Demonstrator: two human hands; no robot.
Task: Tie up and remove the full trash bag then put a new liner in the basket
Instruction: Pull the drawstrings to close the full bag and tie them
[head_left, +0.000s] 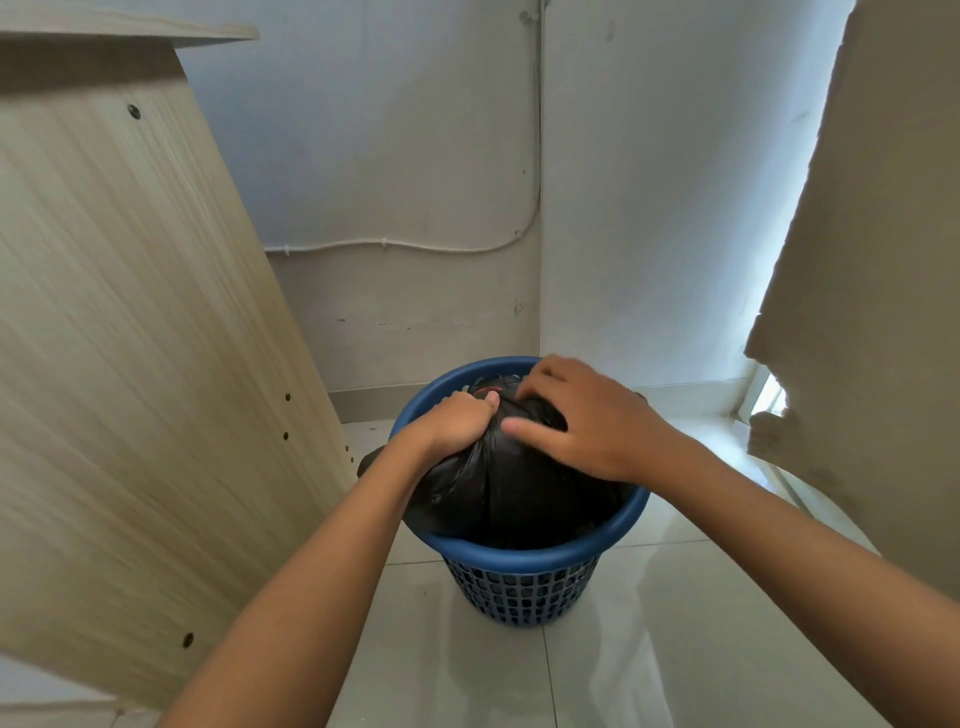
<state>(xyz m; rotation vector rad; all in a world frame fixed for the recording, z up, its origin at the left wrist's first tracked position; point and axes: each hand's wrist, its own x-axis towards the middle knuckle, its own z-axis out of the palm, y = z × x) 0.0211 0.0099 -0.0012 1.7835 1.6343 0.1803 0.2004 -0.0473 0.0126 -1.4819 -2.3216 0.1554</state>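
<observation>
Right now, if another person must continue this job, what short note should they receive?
Left hand: grips the gathered top of the black trash bag.
Right hand: rests on the bag top, fingers curled at the plastic.
Bag sits full inside the blue basket, on the tiled floor in the corner.
Done: top gathered. No finished knot is visible.
Left: tie, lift the bag out, fit a new liner. No new liner is in view.

Wood cabinet (130, 312) left, white walls (389, 156), tiled floor (597, 675)
</observation>
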